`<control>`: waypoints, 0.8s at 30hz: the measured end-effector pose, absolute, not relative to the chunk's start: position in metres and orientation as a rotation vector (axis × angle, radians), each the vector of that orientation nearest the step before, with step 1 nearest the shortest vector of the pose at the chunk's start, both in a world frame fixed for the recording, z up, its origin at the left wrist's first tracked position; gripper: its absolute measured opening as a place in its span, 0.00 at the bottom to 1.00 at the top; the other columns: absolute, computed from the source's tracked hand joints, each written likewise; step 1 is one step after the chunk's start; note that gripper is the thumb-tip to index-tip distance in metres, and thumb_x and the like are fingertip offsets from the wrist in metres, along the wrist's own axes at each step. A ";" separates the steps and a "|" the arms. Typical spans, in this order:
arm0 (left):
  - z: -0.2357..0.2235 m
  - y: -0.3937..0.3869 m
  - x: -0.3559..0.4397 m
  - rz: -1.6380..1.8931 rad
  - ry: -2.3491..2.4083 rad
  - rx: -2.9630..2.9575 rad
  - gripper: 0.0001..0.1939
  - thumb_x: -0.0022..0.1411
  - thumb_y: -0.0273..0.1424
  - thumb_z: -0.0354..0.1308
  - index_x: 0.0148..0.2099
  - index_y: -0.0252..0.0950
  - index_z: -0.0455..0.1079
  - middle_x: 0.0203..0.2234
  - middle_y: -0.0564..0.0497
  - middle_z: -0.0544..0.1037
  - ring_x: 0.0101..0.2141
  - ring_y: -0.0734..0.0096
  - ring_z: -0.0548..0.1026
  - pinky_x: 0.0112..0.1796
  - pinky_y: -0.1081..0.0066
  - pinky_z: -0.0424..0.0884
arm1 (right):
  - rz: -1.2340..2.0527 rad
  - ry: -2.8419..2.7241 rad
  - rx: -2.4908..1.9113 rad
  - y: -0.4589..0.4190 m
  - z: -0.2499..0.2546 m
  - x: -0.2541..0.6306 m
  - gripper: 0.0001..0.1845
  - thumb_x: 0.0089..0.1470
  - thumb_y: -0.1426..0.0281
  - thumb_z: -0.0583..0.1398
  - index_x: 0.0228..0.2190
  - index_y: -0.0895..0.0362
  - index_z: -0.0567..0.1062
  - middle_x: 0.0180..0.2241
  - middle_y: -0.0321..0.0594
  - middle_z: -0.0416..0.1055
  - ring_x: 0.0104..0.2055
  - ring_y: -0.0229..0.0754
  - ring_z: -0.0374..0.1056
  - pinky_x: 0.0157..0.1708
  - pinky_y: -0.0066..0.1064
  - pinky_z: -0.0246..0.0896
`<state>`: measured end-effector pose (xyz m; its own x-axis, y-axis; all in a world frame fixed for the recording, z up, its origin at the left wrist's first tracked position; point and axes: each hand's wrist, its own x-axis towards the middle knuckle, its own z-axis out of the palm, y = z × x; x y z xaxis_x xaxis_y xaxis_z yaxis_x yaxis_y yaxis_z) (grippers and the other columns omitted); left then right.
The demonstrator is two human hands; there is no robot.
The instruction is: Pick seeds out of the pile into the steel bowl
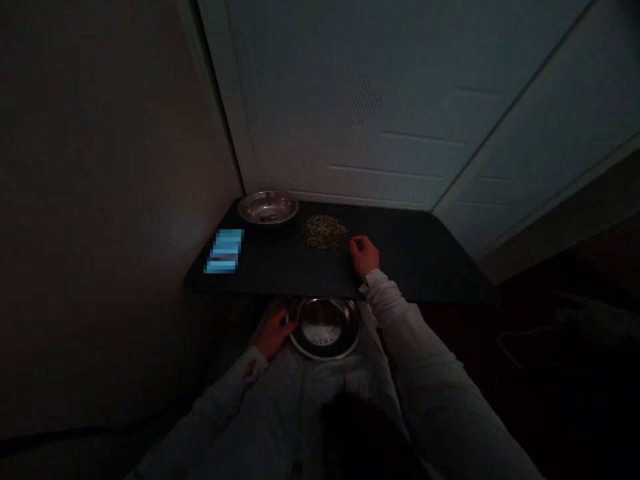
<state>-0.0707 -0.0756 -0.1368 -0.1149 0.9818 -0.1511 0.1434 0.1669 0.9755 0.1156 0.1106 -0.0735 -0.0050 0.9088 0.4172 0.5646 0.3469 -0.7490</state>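
Observation:
On my lap rests a shiny metal bowl (323,333), tucked at the table's front edge, with a few small dark bits in its bottom. My left hand (274,332) grips its left rim, thumb over the edge. A spread pile of small pale and brownish pieces, like seeds or beans (326,232), lies on the dark table (280,267). Just right of the pile, my right hand (365,255) is closed with thumb and fingertips pinched together low over the table. Whatever is in that pinch is too small and dim to make out.
A second metal bowl (268,208) with a dark red label inside stands at the table's back left. In front of it lies a lit, pixelated screen (225,251). A white panel with heart patterns (365,101) rises behind the table, and a wall (115,200) borders the left.

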 end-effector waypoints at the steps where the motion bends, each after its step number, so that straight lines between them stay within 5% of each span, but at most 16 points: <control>1: -0.138 -0.075 -0.071 1.089 1.469 1.149 0.22 0.44 0.32 0.53 0.44 0.32 0.66 0.42 0.46 0.72 0.43 0.58 0.67 0.44 0.61 0.60 | 0.466 -1.691 -1.329 0.110 -0.073 0.115 0.12 0.44 0.64 0.51 0.27 0.58 0.68 0.27 0.39 0.68 0.27 0.37 0.61 0.32 0.30 0.56; 24: -0.137 -0.076 -0.071 1.069 1.474 1.156 0.22 0.44 0.32 0.54 0.45 0.33 0.66 0.41 0.47 0.73 0.43 0.59 0.67 0.44 0.63 0.61 | 0.503 -1.664 -1.311 0.099 -0.070 0.116 0.12 0.43 0.63 0.51 0.27 0.57 0.69 0.25 0.37 0.68 0.27 0.37 0.62 0.32 0.29 0.56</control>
<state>-0.0714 -0.0760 -0.1368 -0.1072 0.9818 -0.1565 0.1558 0.1721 0.9727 0.1165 0.0990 -0.0700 -0.0002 0.9122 0.4097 0.5328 0.3468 -0.7719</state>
